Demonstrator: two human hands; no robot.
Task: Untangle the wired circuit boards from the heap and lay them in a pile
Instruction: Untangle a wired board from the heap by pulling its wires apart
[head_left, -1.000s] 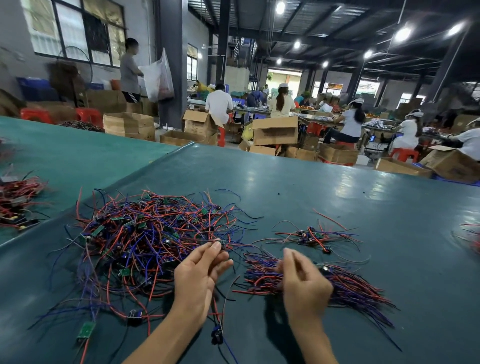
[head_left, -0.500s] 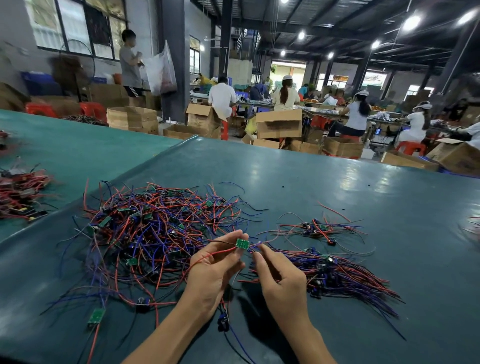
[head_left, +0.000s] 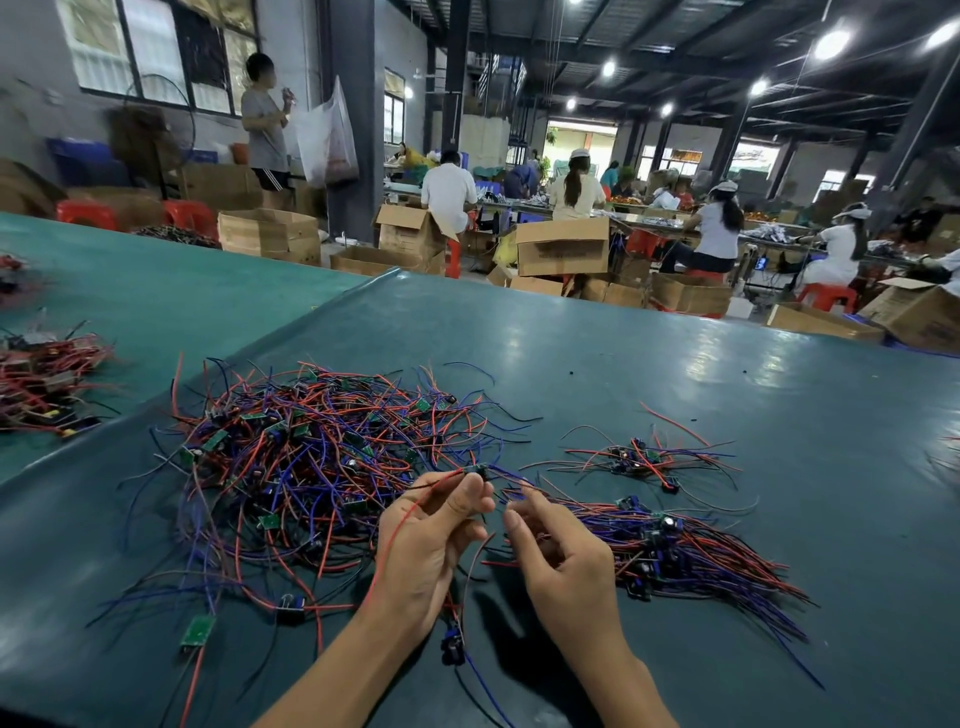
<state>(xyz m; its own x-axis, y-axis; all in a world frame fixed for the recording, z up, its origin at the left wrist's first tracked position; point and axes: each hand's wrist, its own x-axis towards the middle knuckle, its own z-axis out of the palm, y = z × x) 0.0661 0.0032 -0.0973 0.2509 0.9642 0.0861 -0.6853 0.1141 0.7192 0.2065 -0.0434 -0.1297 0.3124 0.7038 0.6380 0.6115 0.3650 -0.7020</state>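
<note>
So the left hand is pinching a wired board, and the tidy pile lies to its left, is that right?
Not quite: the head view shows the tidy pile lying to the right of the left hand, which does pinch a wired board.

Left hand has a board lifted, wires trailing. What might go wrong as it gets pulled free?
The board pinched by the left hand trails wires toward the heap; a hard pull may drag neighbours or strain solder joints. A black part dangling below that hand could snag. The sorted pile sits beside the right hand, easily scattered.
</note>
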